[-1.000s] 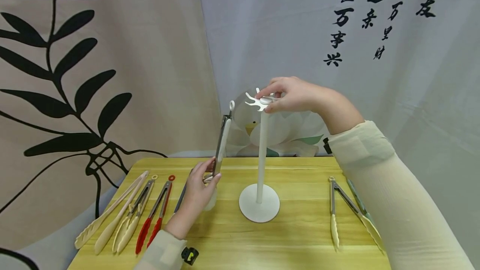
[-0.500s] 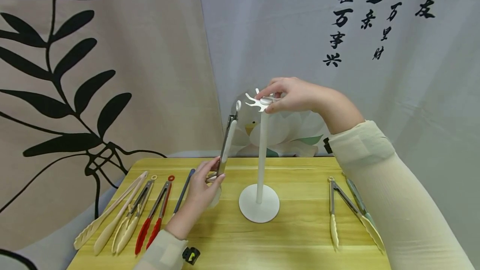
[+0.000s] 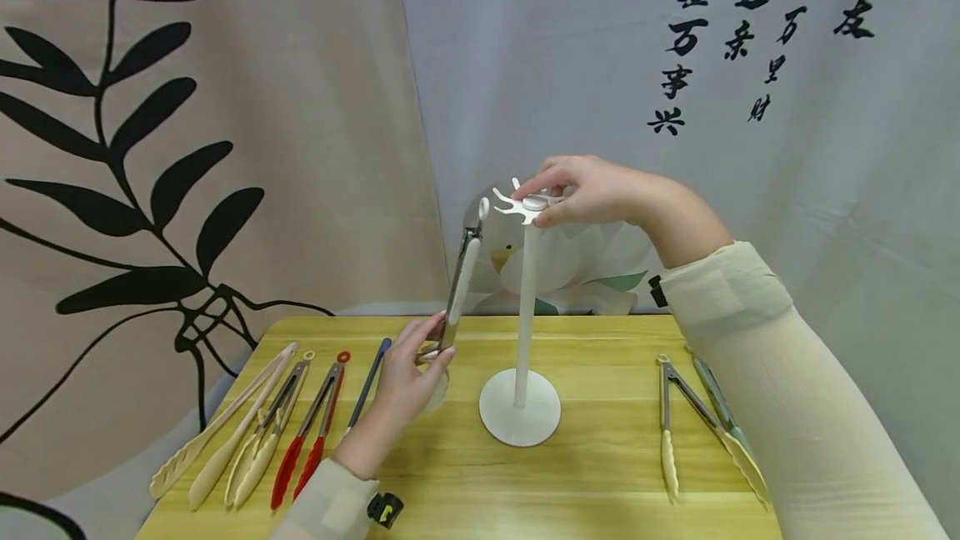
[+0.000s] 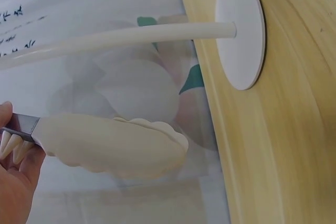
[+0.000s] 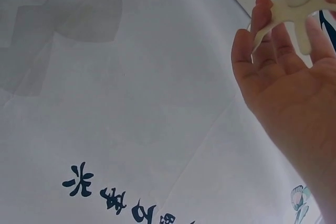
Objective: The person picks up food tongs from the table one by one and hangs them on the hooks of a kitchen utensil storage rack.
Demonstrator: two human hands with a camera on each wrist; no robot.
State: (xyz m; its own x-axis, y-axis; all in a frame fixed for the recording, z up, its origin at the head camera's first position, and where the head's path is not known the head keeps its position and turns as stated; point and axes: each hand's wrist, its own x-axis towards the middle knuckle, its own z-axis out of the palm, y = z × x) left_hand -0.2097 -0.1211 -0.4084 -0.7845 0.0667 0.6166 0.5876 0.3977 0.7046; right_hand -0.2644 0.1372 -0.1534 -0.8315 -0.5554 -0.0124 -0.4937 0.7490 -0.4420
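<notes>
Near the middle of the table stands a white hook stand [image 3: 527,315] with a round base and several curved hooks on top. My right hand [image 3: 600,194] grips its hook top [image 3: 513,205] from above; in the right wrist view curled fingers lie round the hooks [image 5: 289,15]. Left of the pole, my left hand [image 3: 405,377] holds a pair of metal kitchen tongs [image 3: 463,282] upright. Their white ring end points up, level with the hooks and apart from them. In the left wrist view their cream scalloped tips [image 4: 113,142] hang below the hand.
On the left of the wooden table [image 3: 600,473] lie cream tongs [image 3: 212,463], cream-tipped metal tongs [image 3: 258,461], red-tipped tongs [image 3: 288,461] and a blue-handled piece [image 3: 369,383]. At the right are more cream-tipped tongs [image 3: 667,448] and a grey-green pair [image 3: 712,390], partly behind the sleeve.
The left hand has moved slightly right, bringing the tongs' ring end closer to the hooks; the tongs lean more to the right. My right hand keeps its hold on the stand.
</notes>
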